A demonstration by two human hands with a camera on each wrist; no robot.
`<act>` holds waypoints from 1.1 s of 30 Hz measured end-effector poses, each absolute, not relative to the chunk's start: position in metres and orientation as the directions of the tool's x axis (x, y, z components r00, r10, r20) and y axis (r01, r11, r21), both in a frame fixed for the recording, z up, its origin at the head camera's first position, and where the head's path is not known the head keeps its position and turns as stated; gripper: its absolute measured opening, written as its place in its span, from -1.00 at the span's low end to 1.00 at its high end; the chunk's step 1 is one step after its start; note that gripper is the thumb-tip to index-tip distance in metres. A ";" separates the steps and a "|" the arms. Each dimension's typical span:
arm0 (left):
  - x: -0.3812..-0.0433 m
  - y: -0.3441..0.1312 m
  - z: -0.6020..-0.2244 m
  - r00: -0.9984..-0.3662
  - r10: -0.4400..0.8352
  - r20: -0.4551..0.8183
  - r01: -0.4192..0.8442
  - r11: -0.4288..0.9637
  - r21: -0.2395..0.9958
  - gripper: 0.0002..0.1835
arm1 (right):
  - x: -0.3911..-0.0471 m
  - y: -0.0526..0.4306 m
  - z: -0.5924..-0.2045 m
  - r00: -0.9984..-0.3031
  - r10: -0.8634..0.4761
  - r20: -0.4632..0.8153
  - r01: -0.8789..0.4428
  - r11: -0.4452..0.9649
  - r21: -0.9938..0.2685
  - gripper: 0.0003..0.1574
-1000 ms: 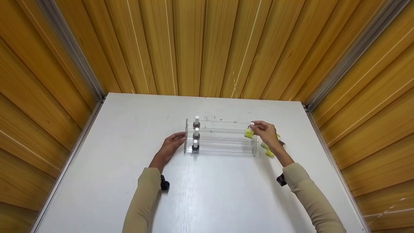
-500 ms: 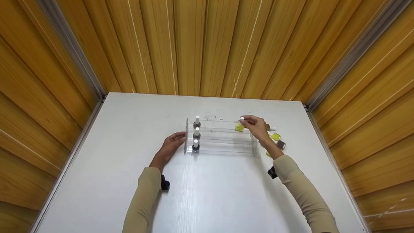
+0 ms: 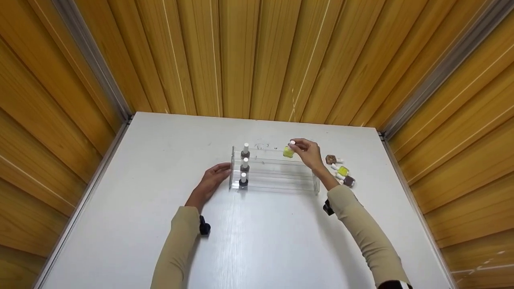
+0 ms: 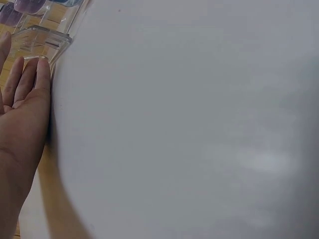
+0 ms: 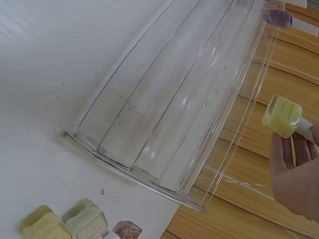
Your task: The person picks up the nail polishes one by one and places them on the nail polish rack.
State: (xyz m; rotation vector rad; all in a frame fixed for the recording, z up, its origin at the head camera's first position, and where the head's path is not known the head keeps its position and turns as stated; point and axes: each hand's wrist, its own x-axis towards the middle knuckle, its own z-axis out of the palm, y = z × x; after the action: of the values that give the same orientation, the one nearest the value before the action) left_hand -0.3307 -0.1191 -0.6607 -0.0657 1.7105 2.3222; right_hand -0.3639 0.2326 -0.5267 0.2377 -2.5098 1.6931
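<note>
A clear tiered rack (image 3: 277, 180) stands on the white table, one dark nail polish bottle with a white cap at the left end of each of three tiers. My left hand (image 3: 214, 179) rests on the table, its fingertips (image 4: 44, 64) right at the rack's left end panel. Between thumb and fingers, my right hand (image 3: 308, 154) pinches a yellow nail polish bottle (image 3: 288, 151) by its white cap. That bottle is over the rack's back tier, right of the middle. In the right wrist view the yellow bottle (image 5: 285, 117) is tilted, its cap toward my hand.
Right of the rack lie several loose nail polish bottles: a glittery brown one (image 3: 331, 159), a yellow one (image 3: 343, 171) and a dark one (image 3: 349, 182). Wood-patterned panels (image 3: 237, 60) wall the table's back and sides.
My right hand has moved left and back with the yellow bottle, from the rack's right end to over its back tier. The loose bottles have come into fuller view. My left hand stays put.
</note>
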 end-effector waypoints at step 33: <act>-0.331 -0.121 -0.660 -0.965 0.200 -0.167 -0.223 -0.297 0.928 -0.51 | -0.370 0.215 -0.554 -0.958 -0.219 0.184 -0.250 0.328 -0.911 -0.58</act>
State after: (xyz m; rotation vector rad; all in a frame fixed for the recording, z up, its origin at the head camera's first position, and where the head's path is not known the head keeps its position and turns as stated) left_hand -0.3306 -0.1210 -0.6599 -0.0280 1.6780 2.3383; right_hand -0.3705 0.2153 -0.5539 0.4479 -2.5376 1.7490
